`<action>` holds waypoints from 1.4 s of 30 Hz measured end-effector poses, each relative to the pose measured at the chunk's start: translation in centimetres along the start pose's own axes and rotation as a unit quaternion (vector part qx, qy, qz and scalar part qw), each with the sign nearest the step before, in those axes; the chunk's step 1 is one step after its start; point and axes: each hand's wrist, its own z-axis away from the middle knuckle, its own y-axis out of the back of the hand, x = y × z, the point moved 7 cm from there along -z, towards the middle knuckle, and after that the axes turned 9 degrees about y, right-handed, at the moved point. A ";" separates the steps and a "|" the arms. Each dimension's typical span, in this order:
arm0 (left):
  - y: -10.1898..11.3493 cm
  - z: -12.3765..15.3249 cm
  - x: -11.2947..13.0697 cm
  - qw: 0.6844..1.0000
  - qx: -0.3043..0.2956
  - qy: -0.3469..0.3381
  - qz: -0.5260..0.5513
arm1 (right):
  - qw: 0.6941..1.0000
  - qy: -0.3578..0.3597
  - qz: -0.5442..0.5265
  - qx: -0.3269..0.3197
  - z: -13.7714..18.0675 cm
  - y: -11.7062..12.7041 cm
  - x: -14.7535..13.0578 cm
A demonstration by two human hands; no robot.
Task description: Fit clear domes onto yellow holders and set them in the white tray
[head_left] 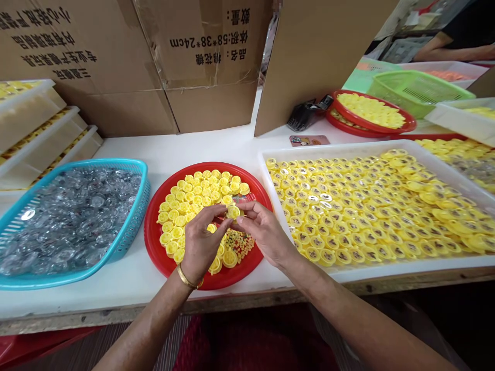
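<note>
Both hands meet over a red round tray (154, 242) filled with small yellow cups. My left hand (201, 237), with a gold bangle at the wrist, and my right hand (263, 229) pinch one small yellow cup (233, 212) between their fingertips. Loose small coloured candies (237, 242) lie on the tray just under the hands. A blue basket (133, 226) of clear plastic lids sits to the left. To the right, a white tray (270, 193) holds rows of capped yellow cups.
Large cardboard boxes (185, 56) stand along the back. Stacked white trays (34, 134) sit at far left. Further right are a second red tray (410, 125) of yellow cups, a green basket (417, 90), a black tool (305, 116), and another person's arm (456, 51).
</note>
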 end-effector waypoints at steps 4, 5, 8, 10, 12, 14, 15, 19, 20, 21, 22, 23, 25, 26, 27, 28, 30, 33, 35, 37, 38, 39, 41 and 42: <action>-0.1 -0.4 -1.3 0.990 -0.034 0.100 0.093 | 1.000 -0.005 -0.026 -0.007 0.1 -0.5 0.3; -0.2 -0.5 -1.5 0.985 -0.041 0.118 0.121 | 1.000 -0.006 -0.028 -0.009 0.1 -0.5 0.4; -0.4 -0.6 -2.1 0.967 -0.049 0.159 0.194 | 0.999 -0.005 -0.037 -0.007 0.1 -0.6 0.4; -0.6 -0.6 -2.3 0.953 -0.047 0.177 0.242 | 0.999 0.002 -0.045 0.000 0.0 -0.6 0.3; -0.8 -0.7 -2.4 0.940 -0.052 0.191 0.277 | 0.999 0.011 -0.049 0.005 0.0 -0.6 0.2; -1.0 -0.7 -2.4 0.941 -0.061 0.195 0.270 | 0.999 0.014 -0.050 0.003 -0.1 -0.7 0.2; -1.0 -0.8 -2.3 0.946 -0.063 0.192 0.252 | 0.999 0.013 -0.049 0.002 -0.1 -0.7 0.3; -0.5 -1.1 -1.5 0.979 -0.046 0.139 0.139 | 0.999 0.001 -0.035 0.006 0.0 -0.6 0.9; -0.3 -1.1 -1.0 0.989 -0.038 0.108 0.098 | 0.999 -0.003 -0.034 0.013 0.1 -0.5 1.1; -0.2 -1.0 -0.5 0.996 -0.026 0.069 0.053 | 0.999 -0.007 -0.037 0.023 0.1 -0.5 1.3; -0.1 -0.8 0.2 1.000 -0.014 0.023 0.006 | 0.998 -0.010 -0.043 0.035 0.1 -0.3 1.4; -0.1 -0.5 0.9 0.999 -0.004 -0.021 -0.036 | 0.998 -0.011 -0.049 0.048 0.1 -0.2 1.5; -0.4 0.2 1.9 0.991 0.005 -0.091 -0.094 | 0.996 -0.009 -0.054 0.069 0.2 0.0 1.6; -0.6 0.5 2.2 0.988 0.004 -0.109 -0.106 | 0.996 -0.008 -0.054 0.075 0.2 0.1 1.7; -0.7 0.6 2.3 0.987 0.002 -0.116 -0.110 | 0.995 -0.007 -0.053 0.079 0.2 0.2 1.7; -0.8 0.6 2.2 0.988 -0.003 -0.111 -0.107 | 0.995 -0.008 -0.053 0.081 0.3 0.3 1.9; -0.7 0.1 1.7 0.994 -0.018 -0.071 -0.087 | 0.996 -0.010 -0.042 0.082 0.3 0.6 2.2; -0.7 -0.9 0.5 0.997 -0.067 0.009 -0.042 | 0.997 -0.003 0.004 0.078 0.3 1.1 2.5; -0.9 -1.4 0.1 0.994 -0.098 0.033 -0.023 | 0.997 0.008 0.026 0.071 0.3 1.2 2.4; -1.0 -1.5 -0.1 0.992 -0.110 0.051 -0.018 | 0.997 0.011 0.025 0.068 0.3 1.1 2.2; -1.1 -1.5 -0.3 0.992 -0.107 0.064 -0.018 | 0.997 0.012 0.022 0.069 0.3 0.9 2.1; -1.1 -1.4 -0.4 0.992 -0.098 0.076 -0.020 | 0.997 0.012 0.017 0.071 0.4 0.8 2.0; -1.0 -1.1 -0.5 0.993 -0.069 0.090 -0.024 | 0.997 0.017 0.006 0.077 0.4 0.5 1.9; -1.0 -0.9 -0.4 0.994 -0.054 0.091 -0.026 | 0.997 0.022 0.001 0.079 0.4 0.4 1.9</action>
